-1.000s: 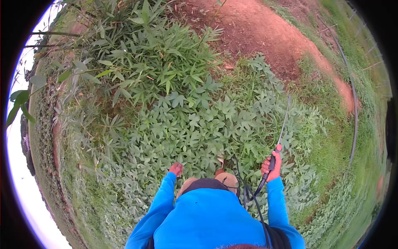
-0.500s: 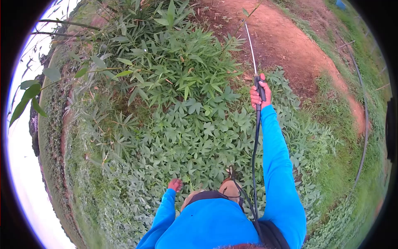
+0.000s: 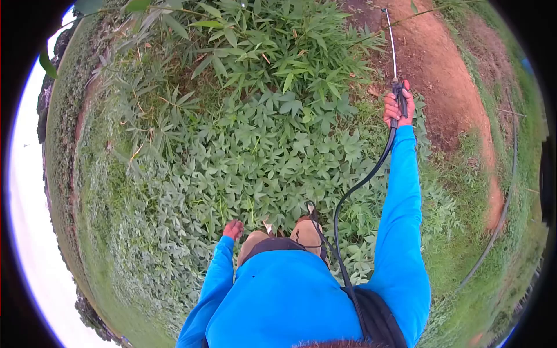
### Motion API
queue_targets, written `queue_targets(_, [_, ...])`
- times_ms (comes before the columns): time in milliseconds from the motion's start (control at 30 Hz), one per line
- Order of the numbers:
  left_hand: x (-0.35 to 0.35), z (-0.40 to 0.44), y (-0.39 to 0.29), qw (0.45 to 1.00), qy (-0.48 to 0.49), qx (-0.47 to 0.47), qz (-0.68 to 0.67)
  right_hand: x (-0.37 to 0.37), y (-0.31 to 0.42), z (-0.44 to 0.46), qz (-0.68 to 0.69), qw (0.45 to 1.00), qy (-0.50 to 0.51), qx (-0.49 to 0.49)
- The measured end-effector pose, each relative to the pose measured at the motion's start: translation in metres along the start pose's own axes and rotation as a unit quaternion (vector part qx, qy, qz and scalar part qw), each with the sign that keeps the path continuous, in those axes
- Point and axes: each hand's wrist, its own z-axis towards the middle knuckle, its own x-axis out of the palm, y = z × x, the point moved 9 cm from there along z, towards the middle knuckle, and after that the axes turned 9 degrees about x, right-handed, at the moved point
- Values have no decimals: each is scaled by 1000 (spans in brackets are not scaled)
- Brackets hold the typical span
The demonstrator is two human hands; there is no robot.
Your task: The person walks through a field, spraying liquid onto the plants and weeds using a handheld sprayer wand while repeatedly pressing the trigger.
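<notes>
My right hand [image 3: 399, 109] is wrapped round the black trigger handle of a spray wand [image 3: 401, 98], arm stretched forward. The wand's thin metal lance [image 3: 392, 49] points ahead to the edge of the bare soil. From the handle's lower end a black hose [image 3: 342, 204] curves back past my right side. My left hand [image 3: 234, 229] hangs low beside my left thigh, over the leafy plants [image 3: 255, 168]. Its fingers are curled in, and anything inside them is hidden.
Bamboo-like leaves [image 3: 290, 43] grow thickly ahead, and a thin branch crosses the top. A reddish dirt path [image 3: 447, 75] bends down the right side. Beyond it, a dark pipe or hose [image 3: 503, 214] runs through the grass. Black cords [image 3: 316, 220] hang at my waist.
My right hand and the wand have shifted right and farther forward in view. The hose now bows more to the left. My left hand has moved slightly left and up in view.
</notes>
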Motion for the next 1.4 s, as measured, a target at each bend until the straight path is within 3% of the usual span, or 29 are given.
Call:
queue_targets(300, [25, -5, 46, 998, 8, -35, -45, -48, -116, -160, -9, 954, -295, 58])
queue_targets(700, [51, 30, 106, 991, 120, -44, -45, 28, -323, -434, 46, 927, -357, 104])
queue_targets(867, [87, 32, 123, 986, 156, -45, -19, 58, -406, -543, 67, 920, -379, 74])
queue_targets(1033, [115, 19, 144, 980, 185, -38, 55, 79, -498, -654, 93, 864, -484, 99])
queue_targets(1233, [128, 8, 150, 973, 204, -61, 84, 90, -578, -691, 105, 820, -533, 180])
queue_targets(1400, [109, 8, 133, 979, 192, 9, 69, 80, -567, -627, 5, 820, -505, 268])
